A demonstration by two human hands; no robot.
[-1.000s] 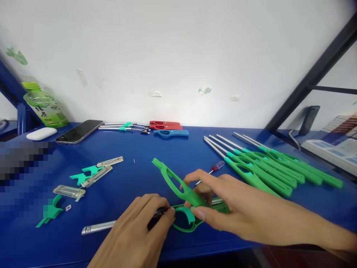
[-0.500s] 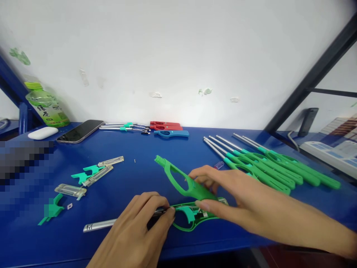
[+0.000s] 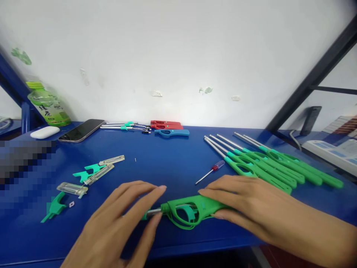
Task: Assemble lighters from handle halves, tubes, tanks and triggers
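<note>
A green lighter handle [image 3: 192,208] with a teal trigger lies flat near the front edge of the blue table [image 3: 156,163]. Its metal tube [image 3: 153,212] points left. My right hand [image 3: 251,201] lies over the rear of the handle, fingers on top and thumb at its near side, pressing it. My left hand [image 3: 119,219] rests with fingers stretched and spread over the tube, thumb tip touching the tube just left of the handle. Most of the tube is hidden under that hand.
Several finished green lighters [image 3: 264,167] lie in a row at the right, a small red-handled screwdriver [image 3: 210,170] beside them. Clear and teal small parts [image 3: 97,172] sit at the left. A phone [image 3: 82,130], bottle [image 3: 47,106] and red and blue handles [image 3: 167,127] line the back.
The upper green shell, held tilted above the lower half, now lies down on it as one closed handle. My left fingers have spread out flat. The screwdriver is uncovered.
</note>
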